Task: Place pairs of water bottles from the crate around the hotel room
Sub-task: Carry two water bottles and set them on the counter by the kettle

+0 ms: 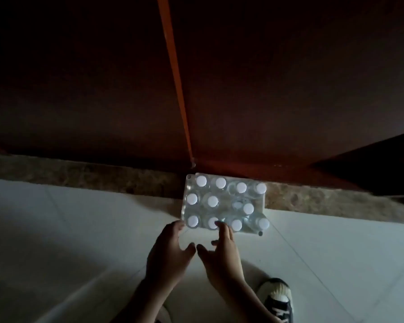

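Two hands reach down toward the crate [223,203] of water bottles on the pale tiled floor [79,229]. My left hand [168,255] hangs with fingers spread and empty just short of the crate's near left corner, thumb angled inward. My right hand [222,252] is also spread and gripping nothing, its fingertip [219,226] on or just above the cap of the second bottle [212,223] in the near row; I cannot tell whether it touches. I judge both hands are lining up to lift a pair from that near row, the easiest to reach. Eleven white caps show in the clear pack, with one gap in the middle row. Beyond the crate runs a speckled stone threshold [103,176], which the crate's far edge overlaps, and past that a dark reddish door [266,89] with a bright orange strip [175,73] rising from near the crate's far left corner. Near the crate's right side, closer to me, is my dark sneaker [279,299]. Nothing blocks the bottles, though poor light and tight packing may hamper the grip.
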`<state>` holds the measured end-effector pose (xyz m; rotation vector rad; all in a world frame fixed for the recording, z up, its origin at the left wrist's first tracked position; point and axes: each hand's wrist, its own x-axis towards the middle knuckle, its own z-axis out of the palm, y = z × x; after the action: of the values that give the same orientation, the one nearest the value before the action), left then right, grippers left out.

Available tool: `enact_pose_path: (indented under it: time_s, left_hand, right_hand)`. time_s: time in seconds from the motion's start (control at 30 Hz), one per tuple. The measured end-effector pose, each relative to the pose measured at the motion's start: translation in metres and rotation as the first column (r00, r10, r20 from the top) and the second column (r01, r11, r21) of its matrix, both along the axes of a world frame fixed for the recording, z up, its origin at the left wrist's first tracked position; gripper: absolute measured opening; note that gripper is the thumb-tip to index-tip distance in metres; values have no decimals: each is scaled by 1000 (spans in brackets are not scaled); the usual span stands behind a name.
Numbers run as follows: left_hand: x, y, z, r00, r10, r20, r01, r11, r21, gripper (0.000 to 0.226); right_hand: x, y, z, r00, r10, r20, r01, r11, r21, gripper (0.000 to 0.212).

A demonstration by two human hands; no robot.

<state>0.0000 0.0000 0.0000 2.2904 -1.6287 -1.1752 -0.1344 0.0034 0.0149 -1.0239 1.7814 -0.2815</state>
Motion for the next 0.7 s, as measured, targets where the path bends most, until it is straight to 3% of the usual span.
enact_pose_path:
  time_s: [0.17, 0.3, 0.43, 0.57, 0.7]
  left_hand:
    - [3, -5, -107, 997, 0, -76, -6, 997, -79, 66]
    - [6, -10, -147, 993, -35, -110, 19, 989, -145, 67]
    - [5, -14, -155, 992, -25, -122, 1, 982, -190, 60]
    - [7, -9, -151, 995, -15, -98, -9, 971, -239, 60]
    - [10, -12, -112, 991, -14, -130, -23, 960, -277, 54]
  right_hand:
    - [11, -2, -91, 990, -116, -81, 109, 990, -86, 60]
    - [12, 0, -119, 975, -130, -179, 101, 982, -161, 56]
    - [12, -1, -132, 965, -178, -191, 140, 971, -195, 61]
    - [9, -3, -132, 961, -152, -232, 97, 968, -230, 54]
    - [5, 1, -108, 968, -86, -237, 12, 954, -298, 56]
